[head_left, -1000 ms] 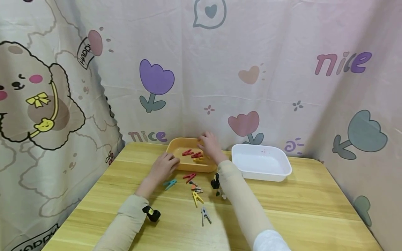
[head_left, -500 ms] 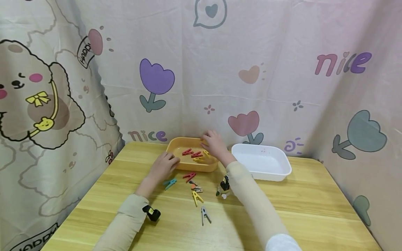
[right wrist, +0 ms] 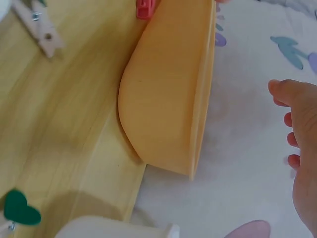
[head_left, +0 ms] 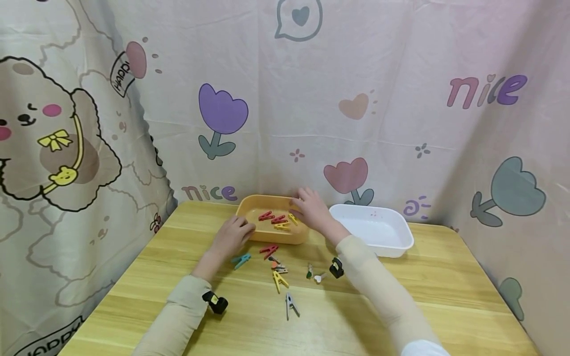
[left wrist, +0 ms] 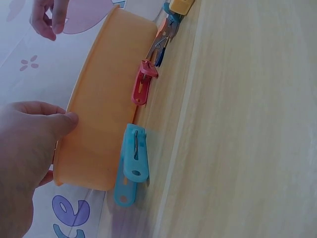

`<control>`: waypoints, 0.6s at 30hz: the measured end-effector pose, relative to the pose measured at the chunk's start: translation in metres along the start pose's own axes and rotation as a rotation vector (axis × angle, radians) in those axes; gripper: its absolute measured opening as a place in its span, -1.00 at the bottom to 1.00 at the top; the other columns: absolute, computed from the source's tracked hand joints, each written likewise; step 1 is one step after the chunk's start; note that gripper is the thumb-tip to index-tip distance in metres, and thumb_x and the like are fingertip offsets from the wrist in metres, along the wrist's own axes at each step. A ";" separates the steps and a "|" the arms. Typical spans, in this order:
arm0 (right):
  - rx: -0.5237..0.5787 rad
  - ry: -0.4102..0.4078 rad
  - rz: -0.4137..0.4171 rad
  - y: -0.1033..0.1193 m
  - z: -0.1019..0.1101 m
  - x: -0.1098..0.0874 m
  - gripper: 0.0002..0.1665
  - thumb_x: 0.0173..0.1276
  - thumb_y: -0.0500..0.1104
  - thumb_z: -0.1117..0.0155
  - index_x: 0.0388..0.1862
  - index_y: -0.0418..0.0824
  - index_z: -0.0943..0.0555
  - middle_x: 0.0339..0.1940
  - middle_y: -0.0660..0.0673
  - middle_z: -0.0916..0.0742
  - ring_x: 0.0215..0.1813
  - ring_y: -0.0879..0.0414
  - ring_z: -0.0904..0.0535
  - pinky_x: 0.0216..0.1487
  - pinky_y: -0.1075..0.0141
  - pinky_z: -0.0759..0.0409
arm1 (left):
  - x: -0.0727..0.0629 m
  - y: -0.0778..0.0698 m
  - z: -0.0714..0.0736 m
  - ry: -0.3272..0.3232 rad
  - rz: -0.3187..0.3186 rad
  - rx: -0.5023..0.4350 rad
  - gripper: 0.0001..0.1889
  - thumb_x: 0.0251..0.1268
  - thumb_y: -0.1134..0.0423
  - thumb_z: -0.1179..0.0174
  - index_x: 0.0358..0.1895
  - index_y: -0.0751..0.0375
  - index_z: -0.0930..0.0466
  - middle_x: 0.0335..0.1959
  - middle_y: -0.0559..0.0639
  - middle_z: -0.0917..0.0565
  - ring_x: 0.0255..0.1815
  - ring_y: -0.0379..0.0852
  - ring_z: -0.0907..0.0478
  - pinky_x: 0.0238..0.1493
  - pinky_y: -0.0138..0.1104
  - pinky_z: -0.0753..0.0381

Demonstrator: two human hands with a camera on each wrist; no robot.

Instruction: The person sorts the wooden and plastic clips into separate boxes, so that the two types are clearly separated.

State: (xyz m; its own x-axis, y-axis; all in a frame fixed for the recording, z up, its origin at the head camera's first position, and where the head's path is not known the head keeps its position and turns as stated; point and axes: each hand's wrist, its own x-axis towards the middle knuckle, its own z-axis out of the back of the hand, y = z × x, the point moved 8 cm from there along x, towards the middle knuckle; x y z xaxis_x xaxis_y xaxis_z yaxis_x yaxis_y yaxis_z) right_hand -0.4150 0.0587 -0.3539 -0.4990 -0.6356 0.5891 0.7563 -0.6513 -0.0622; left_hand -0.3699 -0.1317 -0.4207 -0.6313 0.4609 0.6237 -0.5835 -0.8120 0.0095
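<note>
My left hand (head_left: 230, 236) pinches the left rim of an orange plastic tray (head_left: 273, 238); in the left wrist view its thumb (left wrist: 69, 121) lies on the outer wall. Inside the tray are two red clothespins (head_left: 265, 216) and two yellow clothespins (head_left: 293, 219). Over the tray's right end is my right hand (head_left: 313, 211), fingers loosely bent and holding nothing; the right wrist view shows it apart from the rim. In front of the tray lie a red clothespin (head_left: 269, 251), a teal clothespin (head_left: 241, 260), a yellow clothespin (head_left: 279, 281) and a grey clothespin (head_left: 291, 305).
To the right stands a white tray (head_left: 376, 249), partly behind my right forearm. Small decorated wooden clothespins (head_left: 280, 269) lie mid-table, with a green-heart one (head_left: 309, 271) and a white-heart one (head_left: 318, 278) nearby. A printed curtain (head_left: 285, 113) hangs behind the table.
My right hand has drawn back to the right from inside the tray, and a second yellow clothespin now shows there. The left hand has stayed on the rim.
</note>
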 end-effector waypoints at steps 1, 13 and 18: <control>-0.007 -0.004 0.018 0.003 0.002 -0.002 -0.81 0.24 -0.07 -0.42 -0.20 -0.11 -0.70 -0.21 -0.06 -0.59 -0.12 0.03 -0.45 -0.13 0.18 -0.39 | 0.000 0.000 0.000 -0.001 -0.001 -0.002 -0.91 0.20 0.27 -0.34 -0.24 0.12 -0.72 -0.38 0.01 -0.59 -0.35 -0.05 -0.42 -0.31 -0.24 -0.47; -0.073 -0.062 0.222 0.044 0.031 -0.021 -0.81 0.23 -0.07 -0.43 -0.22 -0.08 -0.69 -0.16 -0.05 -0.63 -0.10 0.02 -0.48 -0.19 0.22 -0.38 | -0.001 0.000 0.002 0.007 0.014 0.000 -0.92 0.22 0.26 -0.33 -0.23 0.11 -0.72 -0.37 0.00 -0.60 -0.34 -0.04 -0.43 -0.29 -0.23 -0.48; -0.093 -0.069 0.269 0.056 0.037 -0.029 -0.79 0.19 -0.07 -0.46 -0.23 -0.08 -0.69 -0.16 -0.05 -0.62 -0.06 0.02 -0.50 -0.18 0.20 -0.40 | 0.000 0.000 0.002 -0.001 0.008 -0.005 -0.90 0.19 0.27 -0.35 -0.23 0.12 -0.73 -0.38 0.00 -0.59 -0.35 -0.05 -0.43 -0.31 -0.24 -0.47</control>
State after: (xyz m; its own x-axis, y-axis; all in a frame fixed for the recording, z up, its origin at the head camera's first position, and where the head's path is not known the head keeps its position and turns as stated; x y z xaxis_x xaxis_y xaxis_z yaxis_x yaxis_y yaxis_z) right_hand -0.3423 0.0557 -0.3443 -0.2531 -0.7628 0.5950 0.8140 -0.5003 -0.2951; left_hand -0.3684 -0.1321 -0.4194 -0.6354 0.4540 0.6246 -0.5811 -0.8138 0.0003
